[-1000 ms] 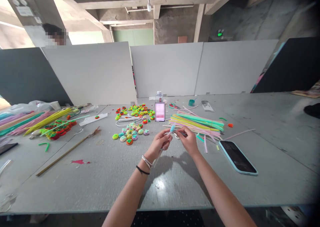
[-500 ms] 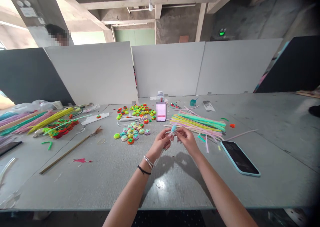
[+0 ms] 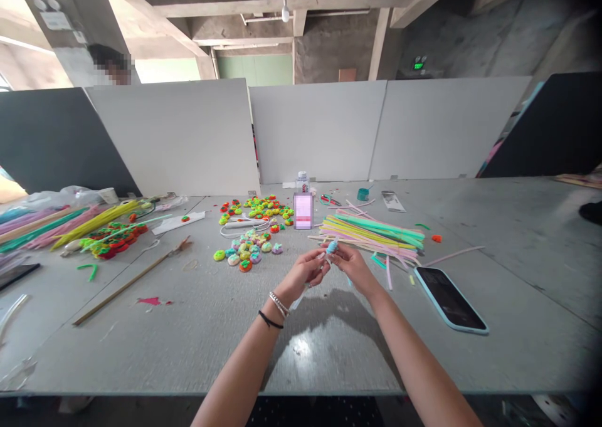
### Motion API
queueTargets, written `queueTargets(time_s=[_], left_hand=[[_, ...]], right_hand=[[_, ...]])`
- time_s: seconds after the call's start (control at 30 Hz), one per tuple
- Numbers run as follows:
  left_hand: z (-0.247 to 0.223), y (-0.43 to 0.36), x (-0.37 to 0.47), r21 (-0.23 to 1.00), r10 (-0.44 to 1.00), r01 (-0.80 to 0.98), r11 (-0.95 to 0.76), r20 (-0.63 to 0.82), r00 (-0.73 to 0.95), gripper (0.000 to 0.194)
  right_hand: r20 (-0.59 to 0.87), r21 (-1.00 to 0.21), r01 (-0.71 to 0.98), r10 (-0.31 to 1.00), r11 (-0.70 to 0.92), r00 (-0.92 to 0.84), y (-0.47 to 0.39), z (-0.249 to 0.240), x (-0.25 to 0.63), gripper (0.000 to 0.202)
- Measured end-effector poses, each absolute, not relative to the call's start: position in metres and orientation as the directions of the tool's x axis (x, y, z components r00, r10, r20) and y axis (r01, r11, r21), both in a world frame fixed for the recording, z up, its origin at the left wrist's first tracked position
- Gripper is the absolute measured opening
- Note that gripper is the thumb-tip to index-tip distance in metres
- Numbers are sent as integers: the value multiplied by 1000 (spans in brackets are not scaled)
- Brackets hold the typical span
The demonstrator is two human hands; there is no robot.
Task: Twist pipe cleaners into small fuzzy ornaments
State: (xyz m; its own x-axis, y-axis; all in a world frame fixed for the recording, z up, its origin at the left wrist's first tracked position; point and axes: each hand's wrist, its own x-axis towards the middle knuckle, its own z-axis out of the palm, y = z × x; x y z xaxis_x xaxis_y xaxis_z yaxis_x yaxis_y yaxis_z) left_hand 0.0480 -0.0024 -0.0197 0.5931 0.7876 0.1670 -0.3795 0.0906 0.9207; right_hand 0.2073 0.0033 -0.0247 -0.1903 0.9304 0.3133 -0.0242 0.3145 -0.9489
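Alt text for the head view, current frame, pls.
A person's left hand and right hand hold a small light-blue piece between them above a grey table. Beyond them are a bundle of pastel strips, a cluster of small colourful rounds and an upright lit screen; a blue-cased phone lies to the right.

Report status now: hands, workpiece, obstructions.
Left hand, right hand: together, gripping small light-blue piece between them. Coloured stick bundle lies just beyond. Nothing seen in the way.
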Motion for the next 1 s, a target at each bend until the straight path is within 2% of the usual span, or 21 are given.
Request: queueTargets(time_s=[0.1, 0.2, 0.33, 0.43, 0.57, 0.67, 0.8, 0.87, 1.0], left_hand=[[-19, -2, 48, 914, 755, -376, 152, 137, 641, 26], [-20, -2, 48, 906, 752, -378, 190, 113, 649, 29], [-22, -1, 48, 922, 778, -348, 169, 92, 621, 33], [-23, 0, 49, 933, 783, -337, 124, 116, 611, 33], [-27, 2, 50, 962, 837, -271, -19, 163, 522, 31], [-28, 2, 52, 968, 895, -70, -243, 251, 369, 38], [-27, -6, 54, 811, 834, 230, -538, 472, 288, 37], [-27, -8, 56, 771, 809, 261, -580, 510, 291, 37], [-31, -7, 57, 779, 816, 247, -576, 529, 233, 42]], right_hand=[[295, -955, -53, 931, 291, -215, 0, -21, 208, 37], [293, -956, -66, 917, 286, -270, -2, -20, 209, 36], [292, -956, -65, 905, 287, -310, -4, -20, 209, 35], [317, -947, -38, 910, 319, -268, -3, -21, 207, 32], [324, -943, 7, 928, 331, -186, 2, -24, 206, 29], [288, -957, -2, 953, 289, -95, 7, -28, 206, 30], [251, -967, -36, 968, 250, -24, 10, -32, 205, 34], [249, -968, -41, 968, 248, -20, 11, -33, 205, 35], [257, -966, -43, 965, 255, -52, 10, -34, 204, 35]])
